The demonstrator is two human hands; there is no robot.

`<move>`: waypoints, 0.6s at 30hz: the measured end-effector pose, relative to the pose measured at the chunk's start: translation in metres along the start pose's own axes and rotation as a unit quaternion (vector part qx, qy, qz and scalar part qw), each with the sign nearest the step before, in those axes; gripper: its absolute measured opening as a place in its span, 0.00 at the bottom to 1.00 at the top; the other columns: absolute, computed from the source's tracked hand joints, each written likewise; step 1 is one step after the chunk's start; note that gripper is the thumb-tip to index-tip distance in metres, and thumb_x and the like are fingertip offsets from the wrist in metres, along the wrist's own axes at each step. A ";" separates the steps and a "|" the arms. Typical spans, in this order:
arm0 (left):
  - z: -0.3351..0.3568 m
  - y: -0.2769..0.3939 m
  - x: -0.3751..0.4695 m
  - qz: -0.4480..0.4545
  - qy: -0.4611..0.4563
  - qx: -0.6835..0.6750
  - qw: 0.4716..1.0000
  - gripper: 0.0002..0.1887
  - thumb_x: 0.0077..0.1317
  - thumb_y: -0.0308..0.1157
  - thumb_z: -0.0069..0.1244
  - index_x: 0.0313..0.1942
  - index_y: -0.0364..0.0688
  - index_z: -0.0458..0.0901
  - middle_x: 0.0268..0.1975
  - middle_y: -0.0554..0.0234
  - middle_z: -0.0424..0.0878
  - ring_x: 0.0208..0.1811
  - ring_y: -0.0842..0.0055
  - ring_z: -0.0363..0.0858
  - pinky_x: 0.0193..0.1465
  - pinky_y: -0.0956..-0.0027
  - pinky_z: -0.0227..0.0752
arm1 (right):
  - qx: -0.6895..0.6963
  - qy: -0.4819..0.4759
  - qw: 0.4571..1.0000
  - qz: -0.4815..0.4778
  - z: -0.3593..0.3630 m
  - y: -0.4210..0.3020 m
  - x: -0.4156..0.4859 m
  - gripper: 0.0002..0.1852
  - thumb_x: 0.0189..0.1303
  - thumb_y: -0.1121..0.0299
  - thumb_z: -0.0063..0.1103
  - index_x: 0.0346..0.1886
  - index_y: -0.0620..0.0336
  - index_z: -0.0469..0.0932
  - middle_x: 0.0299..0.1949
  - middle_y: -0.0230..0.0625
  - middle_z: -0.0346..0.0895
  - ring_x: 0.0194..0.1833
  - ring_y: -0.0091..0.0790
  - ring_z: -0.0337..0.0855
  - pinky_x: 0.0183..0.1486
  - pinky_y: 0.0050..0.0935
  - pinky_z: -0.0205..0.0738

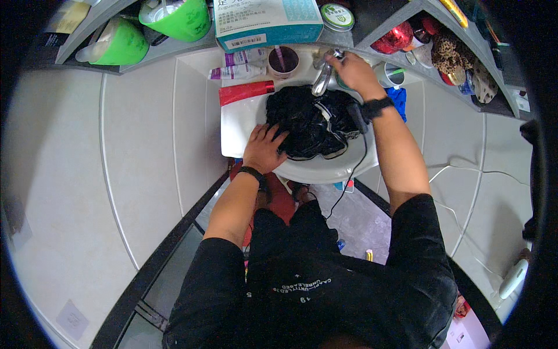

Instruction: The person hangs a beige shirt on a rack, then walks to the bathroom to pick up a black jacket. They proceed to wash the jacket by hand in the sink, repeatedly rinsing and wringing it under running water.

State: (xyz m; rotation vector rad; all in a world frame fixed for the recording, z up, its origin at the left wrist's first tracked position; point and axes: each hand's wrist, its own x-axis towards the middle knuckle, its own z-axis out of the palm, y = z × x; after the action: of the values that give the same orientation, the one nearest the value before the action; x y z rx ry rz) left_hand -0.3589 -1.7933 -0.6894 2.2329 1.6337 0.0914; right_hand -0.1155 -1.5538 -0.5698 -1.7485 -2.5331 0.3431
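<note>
A wet-looking black garment (pixel 301 122) with white trim lies bunched in a white washbasin (pixel 335 169). My left hand (pixel 265 147) rests with spread fingers on the garment's left edge and the basin rim. At the back, my right hand (pixel 354 72) is on the handle end of the chrome faucet (pixel 321 80), its fingers curled over it. The spout points down over the cloth. A dark device on a black cable hangs at my right wristband, above the garment's right side. Whether water runs cannot be told.
A red tube (pixel 246 93), white-and-purple tubes (pixel 244 71) and a cup (pixel 283 62) stand or lie along the basin's back left. Another cup (pixel 391 75) is behind my right wrist. Above, a grey shelf (pixel 174 51) holds green containers (pixel 120 43), a teal-and-white box (pixel 270 37) and a round tin (pixel 337 17).
</note>
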 end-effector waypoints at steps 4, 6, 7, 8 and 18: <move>0.001 0.000 0.000 0.004 0.017 0.006 1.000 0.35 0.62 0.52 0.54 0.70 0.56 0.74 0.72 0.56 0.72 0.74 0.55 0.66 0.82 0.48 0.46 | 0.007 -0.054 0.996 0.076 0.007 -0.013 0.026 0.37 0.75 0.36 0.40 0.53 0.65 0.83 0.52 0.62 0.83 0.55 0.65 0.82 0.60 0.54 0.75; 0.001 -0.001 0.000 -0.003 0.001 0.002 1.000 0.34 0.63 0.52 0.54 0.70 0.56 0.74 0.72 0.56 0.72 0.74 0.55 0.66 0.82 0.48 0.47 | 0.022 -0.023 0.999 0.037 0.011 -0.007 0.027 0.35 0.75 0.38 0.41 0.52 0.63 0.84 0.52 0.62 0.83 0.55 0.65 0.82 0.60 0.54 0.75; 0.002 -0.001 0.000 0.001 0.016 0.003 1.000 0.34 0.63 0.53 0.54 0.70 0.57 0.74 0.73 0.56 0.71 0.75 0.55 0.65 0.83 0.48 0.45 | 0.031 -0.005 0.999 0.032 0.012 -0.004 0.027 0.34 0.75 0.38 0.41 0.52 0.61 0.84 0.52 0.62 0.83 0.55 0.65 0.82 0.60 0.54 0.75; 0.002 -0.001 0.000 -0.001 0.011 0.003 1.000 0.35 0.63 0.53 0.54 0.70 0.58 0.73 0.73 0.56 0.70 0.75 0.55 0.64 0.83 0.49 0.44 | 0.050 0.015 0.998 -0.018 0.011 0.003 0.024 0.33 0.76 0.40 0.41 0.52 0.61 0.84 0.51 0.61 0.83 0.55 0.65 0.82 0.59 0.55 0.75; -0.001 -0.001 0.000 0.008 0.019 -0.008 1.000 0.33 0.63 0.52 0.55 0.68 0.55 0.76 0.72 0.55 0.72 0.74 0.55 0.66 0.82 0.48 0.47 | 0.061 -0.129 0.989 0.037 0.004 0.011 0.032 0.30 0.76 0.44 0.44 0.59 0.60 0.81 0.57 0.62 0.81 0.60 0.64 0.80 0.65 0.54 0.72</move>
State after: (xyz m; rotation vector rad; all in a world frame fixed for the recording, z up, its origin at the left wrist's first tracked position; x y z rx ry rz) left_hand -0.3594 -1.7927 -0.6891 2.2461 1.6284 0.1516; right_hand -0.1180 -1.5214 -0.5792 -1.8624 -2.5506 0.7578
